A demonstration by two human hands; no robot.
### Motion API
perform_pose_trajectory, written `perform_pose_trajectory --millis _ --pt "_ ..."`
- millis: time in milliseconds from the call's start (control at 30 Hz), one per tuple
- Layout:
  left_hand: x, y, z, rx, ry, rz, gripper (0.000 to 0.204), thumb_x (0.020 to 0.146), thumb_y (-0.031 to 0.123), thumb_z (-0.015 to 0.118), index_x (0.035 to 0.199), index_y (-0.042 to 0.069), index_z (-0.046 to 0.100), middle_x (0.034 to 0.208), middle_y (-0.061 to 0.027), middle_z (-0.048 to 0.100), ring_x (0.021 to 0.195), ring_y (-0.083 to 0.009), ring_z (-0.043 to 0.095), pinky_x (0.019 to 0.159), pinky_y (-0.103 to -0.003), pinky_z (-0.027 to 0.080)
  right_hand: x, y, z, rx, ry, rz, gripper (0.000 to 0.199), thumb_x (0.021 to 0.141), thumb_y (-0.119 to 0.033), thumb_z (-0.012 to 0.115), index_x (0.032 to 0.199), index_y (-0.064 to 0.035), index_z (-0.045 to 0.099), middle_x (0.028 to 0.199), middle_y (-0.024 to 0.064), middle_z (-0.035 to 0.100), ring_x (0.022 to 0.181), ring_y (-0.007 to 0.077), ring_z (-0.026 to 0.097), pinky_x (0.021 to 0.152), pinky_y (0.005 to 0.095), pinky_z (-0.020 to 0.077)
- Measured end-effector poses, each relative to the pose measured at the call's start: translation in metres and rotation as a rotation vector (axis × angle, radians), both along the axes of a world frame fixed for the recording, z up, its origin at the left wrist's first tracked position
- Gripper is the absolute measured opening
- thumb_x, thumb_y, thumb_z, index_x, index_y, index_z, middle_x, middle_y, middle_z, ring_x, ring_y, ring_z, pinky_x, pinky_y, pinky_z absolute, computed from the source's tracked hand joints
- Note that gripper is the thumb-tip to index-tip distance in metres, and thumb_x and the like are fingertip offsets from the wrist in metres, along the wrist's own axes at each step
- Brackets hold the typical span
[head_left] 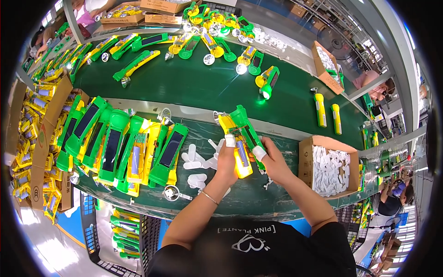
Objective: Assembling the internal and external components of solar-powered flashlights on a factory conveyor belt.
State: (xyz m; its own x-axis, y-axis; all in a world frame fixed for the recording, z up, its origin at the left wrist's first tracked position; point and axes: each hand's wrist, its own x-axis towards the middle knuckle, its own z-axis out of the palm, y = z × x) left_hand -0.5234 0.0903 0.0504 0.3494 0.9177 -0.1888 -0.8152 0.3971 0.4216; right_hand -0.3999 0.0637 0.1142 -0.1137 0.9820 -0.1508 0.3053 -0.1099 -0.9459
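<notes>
Over the near worktable my left hand (226, 161) is closed on the yellow half of a flashlight (241, 170), where a pale purple cylindrical battery shows. My right hand (273, 162) grips the green half-shell (247, 127), held at an angle against the yellow one. White coverings wrap both thumbs. Left of my hands lie loose white plastic pieces (194, 159) and a round reflector part (171, 193). A row of green-and-yellow flashlight bodies with dark panels (112, 150) leans together further left.
To the right stands a cardboard box (306, 164) of white plastic pieces. Beyond the table, a green conveyor belt (194, 85) carries several flashlights, some lit. Another carton (48, 134) at the left overflows with yellow parts. A black crate (92, 235) stands below. Other people work nearby.
</notes>
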Motion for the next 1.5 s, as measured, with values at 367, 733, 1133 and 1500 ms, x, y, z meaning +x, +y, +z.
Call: perform_pose_trajectory --millis 367,733,1133,1500 --pt "-0.003 -0.006 0.009 0.048 0.087 0.076 0.037 0.089 0.042 0.040 0.106 0.009 0.039 0.085 -0.0052 0.051 0.066 -0.0145 0.053 0.054 -0.030 0.048 -0.010 -0.001 -0.001 -0.036 0.078 -0.024 0.026 0.090 -0.017 0.044 0.111 -0.0014 0.042 0.100 0.0042 0.048 0.091 0.0096 0.042 0.081 0.0244 0.0354" --pt "-0.006 -0.005 0.008 0.139 0.217 0.178 0.024 0.080 0.004 0.052 0.102 0.005 0.044 0.082 -0.0037 0.054 0.057 -0.0097 0.051 0.042 -0.022 0.039 -0.022 -0.014 -0.020 0.142 -0.015 -0.038 0.031 0.090 -0.016 0.043 0.116 -0.0008 0.038 0.104 0.0071 0.048 0.098 0.0131 0.045 0.085 0.0269 0.0364" --pt "-0.060 0.017 0.027 0.090 0.426 0.307 0.034 0.072 -0.009 0.047 0.104 0.003 0.045 0.087 -0.0040 0.053 0.071 -0.0146 0.056 0.064 -0.028 0.048 -0.010 -0.017 -0.032 0.478 -0.387 0.246 0.010 0.069 -0.008 0.066 0.079 -0.0058 0.061 0.074 0.0076 0.057 0.066 0.0239 0.056 0.061 0.0319 0.0457" --pt "-0.064 0.007 0.011 0.190 0.464 0.157 0.035 0.069 -0.008 0.049 0.103 0.002 0.045 0.089 -0.0081 0.055 0.078 -0.0206 0.059 0.069 -0.034 0.052 -0.047 -0.044 -0.067 0.508 -0.668 0.642 0.022 0.065 -0.005 0.057 0.087 -0.0070 0.054 0.079 0.0083 0.051 0.074 0.0283 0.052 0.067 0.0373 0.0444"
